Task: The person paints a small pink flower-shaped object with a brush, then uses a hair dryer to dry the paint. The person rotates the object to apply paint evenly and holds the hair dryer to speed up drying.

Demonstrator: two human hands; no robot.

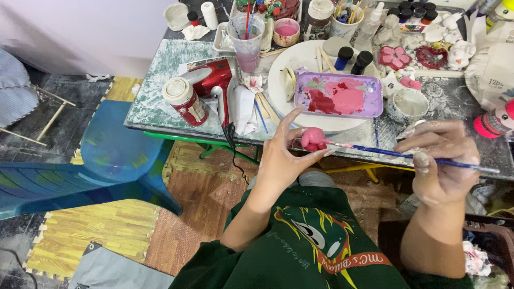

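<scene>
Head view only. Left hand point(282, 160) pinches a small pink figure point(313, 139) between thumb and fingertips, index raised clear; the piece sits just off the near edge of the table point(155, 107), held in the air above the lap, not resting on anything. Right hand point(441, 160) is closed in a pen grip on a thin blue-handled brush point(407, 155). Brush lies nearly level, long axis running left to right, bristle end touching the right flank of the pink figure, tail end projecting past the right hand toward the right side of the frame. So the piece lies to the left of the right-hand fingers, along the line of the brush; the left hand is the one on it, the right reaches it only through the brush.

On the table, just beyond the hands near the front edge: a purple tray palette point(338, 95) smeared with pink and red paint, set on a round white plate point(278, 80). A small white cup point(408, 104) stands to the palette's right. Toward the left edge, a red paint jar point(186, 100) on its side beside a red hair dryer point(214, 80). A clear cup of cloudy rinse water point(247, 40) holding brushes stands at the far edge. Painted flower-shaped pieces point(393, 56) and white unpainted figures crowd the far right corner.

Blue plastic chair point(107, 155) stands left of the table on the floor mats.
</scene>
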